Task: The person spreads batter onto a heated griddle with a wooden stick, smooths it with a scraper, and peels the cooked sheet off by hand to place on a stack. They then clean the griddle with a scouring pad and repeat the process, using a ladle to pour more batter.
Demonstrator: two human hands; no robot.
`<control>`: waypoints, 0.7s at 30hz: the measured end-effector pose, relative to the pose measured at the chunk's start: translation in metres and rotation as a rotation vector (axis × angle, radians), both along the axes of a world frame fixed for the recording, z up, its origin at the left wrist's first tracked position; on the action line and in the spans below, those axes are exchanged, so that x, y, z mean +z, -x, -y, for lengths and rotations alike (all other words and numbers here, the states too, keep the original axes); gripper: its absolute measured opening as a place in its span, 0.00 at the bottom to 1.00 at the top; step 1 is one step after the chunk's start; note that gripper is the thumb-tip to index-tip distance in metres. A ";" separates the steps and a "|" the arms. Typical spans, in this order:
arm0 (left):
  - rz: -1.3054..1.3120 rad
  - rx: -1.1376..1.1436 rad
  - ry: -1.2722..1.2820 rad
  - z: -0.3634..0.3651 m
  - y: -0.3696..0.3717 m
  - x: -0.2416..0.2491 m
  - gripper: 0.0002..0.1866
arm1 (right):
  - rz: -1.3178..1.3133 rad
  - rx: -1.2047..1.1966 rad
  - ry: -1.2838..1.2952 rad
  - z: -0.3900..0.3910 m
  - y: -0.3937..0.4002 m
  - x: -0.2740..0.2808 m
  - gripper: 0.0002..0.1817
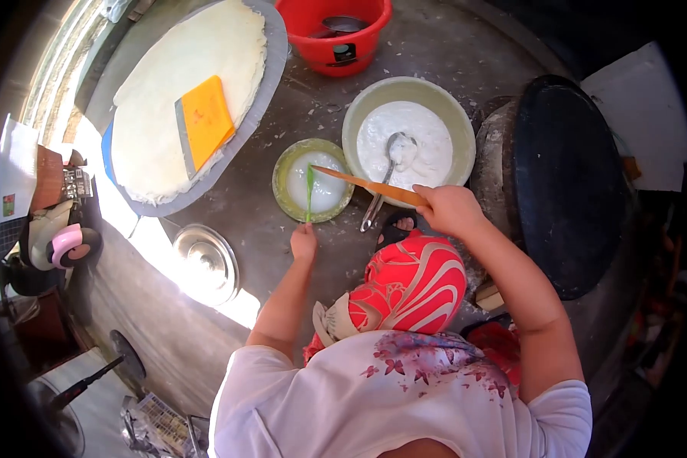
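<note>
My left hand (304,241) is closed on the lower end of a slim green tool (309,197), whose upper part overlaps the bowl of thin white liquid (327,187). That small bowl (282,195) is yellow-green. In my right hand (452,208) is a long wooden spatula (385,189), pointing left with its tip over the small bowl close to the green tool's top. Behind the spatula stands a larger pale bowl (464,145) of thick white batter (374,137). A metal ladle (391,164) rests in the batter, its handle hanging over the rim toward me.
At right stands a big round black griddle (565,187). A broad pale flatbread (183,61) lies on a grey round board (273,84) at upper left, topped by an orange scraper (208,118). A red basin (340,55) sits beyond, and a metal lid (206,263) lies at left.
</note>
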State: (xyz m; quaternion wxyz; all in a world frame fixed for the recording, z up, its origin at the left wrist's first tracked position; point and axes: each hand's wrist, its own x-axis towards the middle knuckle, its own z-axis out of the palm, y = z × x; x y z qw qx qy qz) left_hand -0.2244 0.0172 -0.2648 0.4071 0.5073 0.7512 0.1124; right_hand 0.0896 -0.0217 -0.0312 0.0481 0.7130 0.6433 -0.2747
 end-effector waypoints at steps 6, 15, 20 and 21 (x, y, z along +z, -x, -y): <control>-0.021 -0.449 -0.344 0.010 -0.053 0.026 0.21 | -0.119 -0.229 -0.182 0.084 -0.028 0.004 0.18; 1.135 0.263 1.141 -0.055 -0.170 0.072 0.19 | -0.767 -1.059 -0.203 0.203 -0.044 0.047 0.16; 0.598 0.023 0.828 -0.062 -0.190 0.061 0.18 | -0.726 -1.110 -0.393 0.249 -0.044 0.050 0.16; 0.419 -0.256 0.594 -0.050 -0.187 0.109 0.17 | -0.730 -1.123 -0.400 0.255 -0.044 0.051 0.16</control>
